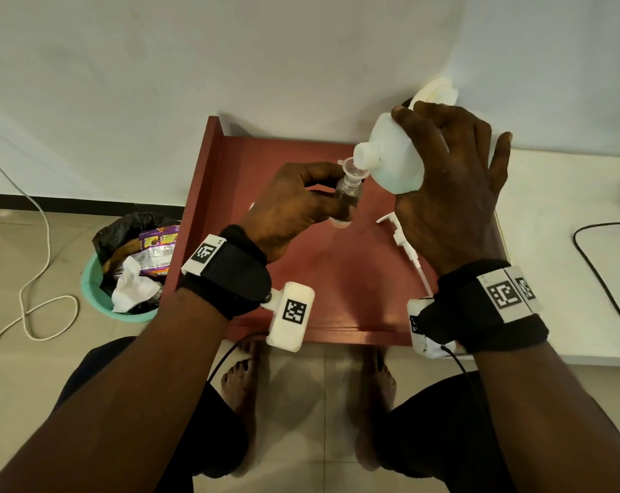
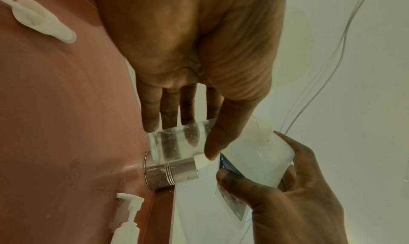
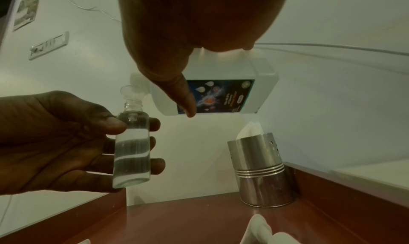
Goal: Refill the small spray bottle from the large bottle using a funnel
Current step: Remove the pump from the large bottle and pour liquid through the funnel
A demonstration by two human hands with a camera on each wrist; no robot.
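L hand [image 1: 294, 204] grips small bottle [image 3: 132, 151]; R hand [image 1: 451, 193] tips large bottle [image 1: 394, 154].

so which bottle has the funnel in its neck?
The small clear bottle in the left hand; the large white bottle, tilted by the right hand, pours into it.

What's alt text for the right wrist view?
The right hand tips a large white bottle over a funnel in a small clear bottle, partly full, held by the left hand.
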